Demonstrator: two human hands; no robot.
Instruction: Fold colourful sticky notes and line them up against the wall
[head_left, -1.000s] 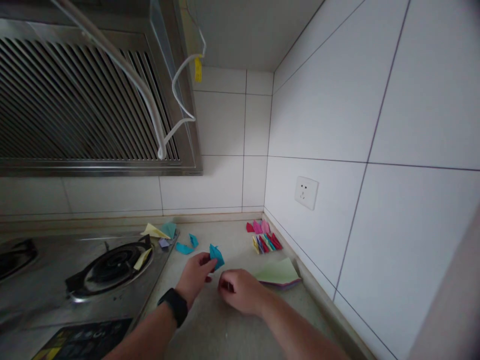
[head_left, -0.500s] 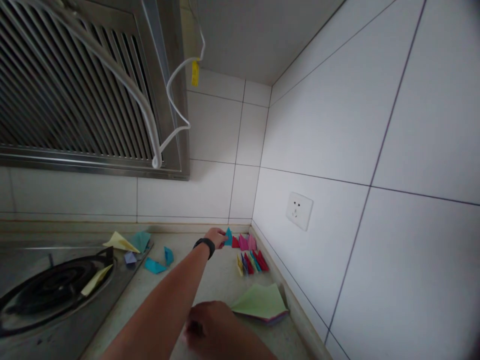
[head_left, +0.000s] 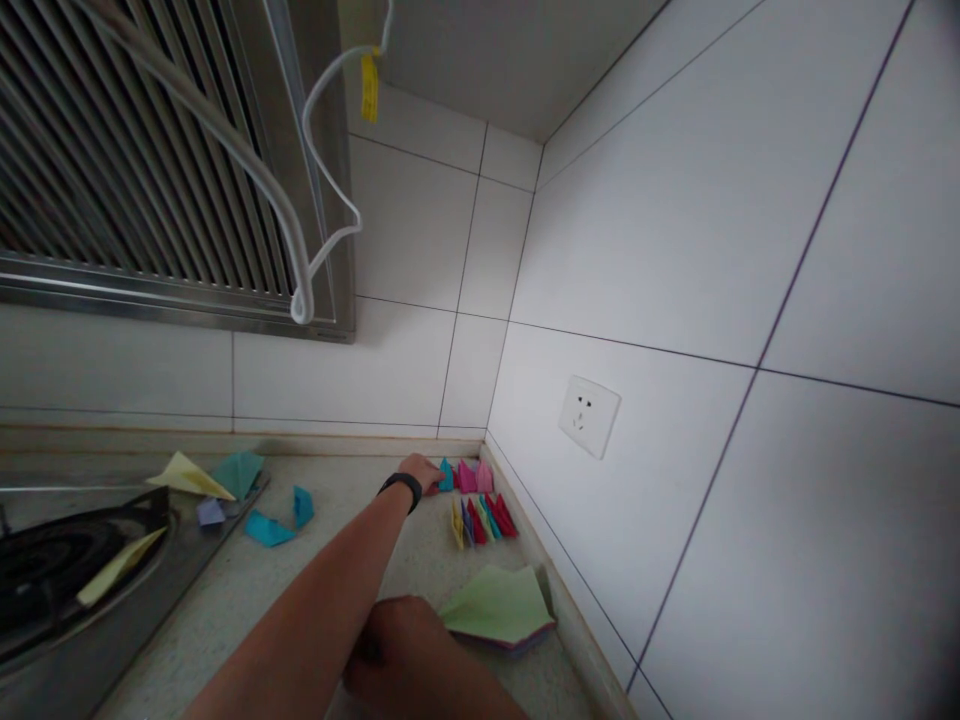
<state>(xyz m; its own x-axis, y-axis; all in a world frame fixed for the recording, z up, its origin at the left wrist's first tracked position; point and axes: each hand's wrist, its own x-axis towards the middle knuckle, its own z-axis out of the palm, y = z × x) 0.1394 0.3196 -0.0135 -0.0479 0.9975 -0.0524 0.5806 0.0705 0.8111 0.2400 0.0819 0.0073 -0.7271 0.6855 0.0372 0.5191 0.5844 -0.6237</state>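
Note:
My left hand (head_left: 422, 473), with a black watch on its wrist, reaches to the counter's back corner. Its fingers pinch a small blue folded paper (head_left: 446, 475) at the left end of a row. A red folded paper (head_left: 455, 479) peeks out just behind it, and pink folded papers (head_left: 474, 477) stand to the right. Closer to me is a second row of coloured folded papers (head_left: 484, 520), standing tightly side by side. My right hand (head_left: 401, 640) is curled into a fist below my left forearm; its inside is hidden. Beside it lies a stack of paper sheets (head_left: 499, 605), green on top.
Two blue folded papers (head_left: 268, 529) lie left on the counter. Yellow (head_left: 187, 474), teal (head_left: 238, 473) and lilac papers (head_left: 211, 513) rest at the stove's edge, another yellow paper (head_left: 120, 568) on the burner. A range hood (head_left: 165, 170) with a hanging white cable (head_left: 330, 170) is overhead.
My left hand has brought the blue folded paper nearer the row, so it now covers most of the red one. The right fist stays low. The view has shifted slightly.

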